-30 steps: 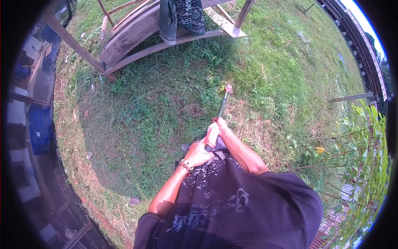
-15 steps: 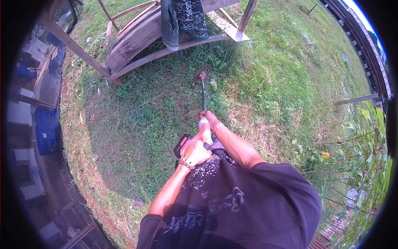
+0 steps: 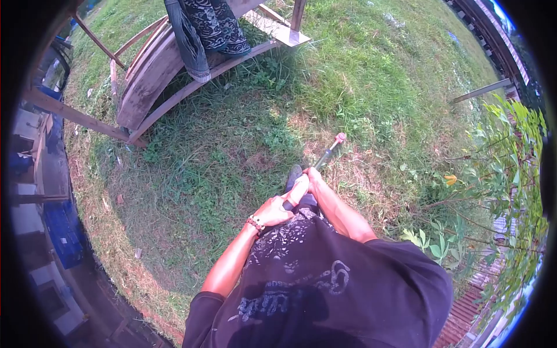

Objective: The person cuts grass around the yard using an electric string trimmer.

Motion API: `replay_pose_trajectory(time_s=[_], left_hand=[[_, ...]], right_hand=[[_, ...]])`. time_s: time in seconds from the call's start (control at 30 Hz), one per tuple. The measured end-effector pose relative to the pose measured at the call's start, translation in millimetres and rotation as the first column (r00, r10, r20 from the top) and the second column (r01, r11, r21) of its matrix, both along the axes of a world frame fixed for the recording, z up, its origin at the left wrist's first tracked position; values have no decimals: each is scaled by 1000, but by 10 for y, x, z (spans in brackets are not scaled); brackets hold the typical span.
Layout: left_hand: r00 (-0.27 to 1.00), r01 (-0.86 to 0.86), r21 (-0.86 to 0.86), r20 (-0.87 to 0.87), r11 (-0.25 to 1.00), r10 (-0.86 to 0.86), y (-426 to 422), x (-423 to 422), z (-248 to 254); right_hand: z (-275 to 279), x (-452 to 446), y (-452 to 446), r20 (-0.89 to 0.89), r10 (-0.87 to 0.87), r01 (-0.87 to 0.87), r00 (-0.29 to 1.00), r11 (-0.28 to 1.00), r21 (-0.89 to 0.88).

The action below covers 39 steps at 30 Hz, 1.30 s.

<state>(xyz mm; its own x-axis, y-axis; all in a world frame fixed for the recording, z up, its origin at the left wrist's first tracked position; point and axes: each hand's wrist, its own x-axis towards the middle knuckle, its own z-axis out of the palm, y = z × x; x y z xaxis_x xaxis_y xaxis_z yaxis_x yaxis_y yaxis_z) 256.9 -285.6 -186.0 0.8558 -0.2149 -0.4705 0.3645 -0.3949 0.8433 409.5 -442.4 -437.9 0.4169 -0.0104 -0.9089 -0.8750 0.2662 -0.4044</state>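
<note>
A grass trimmer (image 3: 325, 159) with a slim dark shaft and a small red head (image 3: 340, 138) points forward and to the right, its head low over the grass. My left hand (image 3: 274, 212), with a beaded bracelet at the wrist, is closed around the dark rear grip near my waist. Further along, my right hand (image 3: 313, 178) is wrapped round the shaft. Part of the tool's rear end is hidden by my hands and shirt. My shoe (image 3: 294, 176) shows just beyond my hands.
A wooden frame with planks (image 3: 152, 72) stands ahead on the left, with denim and patterned cloth (image 3: 216, 26) hanging on it. A leafy shrub (image 3: 493, 168) grows on the right. Blue panels (image 3: 62, 235) line the left side. A post (image 3: 481, 91) leans at the far right.
The trimmer's head has swung from straight ahead to the right and nearer to me. My view has turned right, so the wooden frame sits further left. Both hands keep their hold.
</note>
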Motion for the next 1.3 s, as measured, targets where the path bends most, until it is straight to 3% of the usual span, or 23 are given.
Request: replay_pose_trajectory(time_s=[0.07,0.13,0.17,0.3,0.4,0.43,0.47,0.57,0.67,0.8,0.93,1.03,1.13,1.17,1.27,1.3], left_hand=[[988,70,-28,-136,997,-73,58,80,-34],[959,94,-54,-263,994,-105,97,176,57],[994,32,-55,-102,998,-38,81,174,102],[997,-65,11,35,998,65,28,204,124],[978,-174,92,137,980,160,-21,181,-70],[983,-172,82,84,982,165,7,242,86],[982,-179,127,80,976,169,22,247,75],[977,-213,259,80,942,199,69,267,-33],[958,-282,350,52,893,282,55,293,-115],[980,-200,384,76,902,185,125,337,-240],[966,-256,350,119,901,229,129,452,174],[959,-279,256,119,925,257,136,455,88],[974,-224,170,69,960,215,121,468,-16],[980,-197,152,63,969,189,111,505,29],[991,-120,25,59,992,119,91,521,-182],[994,-85,0,62,996,85,87,547,-293]], right_hand=[[-168,26,-169,-80,-23,34,997,989,141],[93,14,-122,-59,-59,63,996,996,57],[86,45,-109,-68,-49,52,996,997,54],[-119,213,54,-69,81,-82,994,997,-10],[28,344,362,32,206,-204,978,977,-62],[-80,458,346,-75,209,-173,975,927,333],[-204,507,413,-58,233,-203,971,927,315],[495,595,916,-26,359,-346,933,915,209],[441,655,1166,50,411,-404,910,856,322],[345,689,1428,77,416,-413,906,832,370],[598,674,1473,53,433,-434,900,873,224],[560,679,1270,42,407,-406,912,888,217],[140,660,1083,75,360,-353,930,931,-88],[-109,674,992,68,316,-307,946,945,-116],[266,696,631,-19,233,-230,972,936,-266],[83,679,522,-8,186,-182,982,947,-265]])
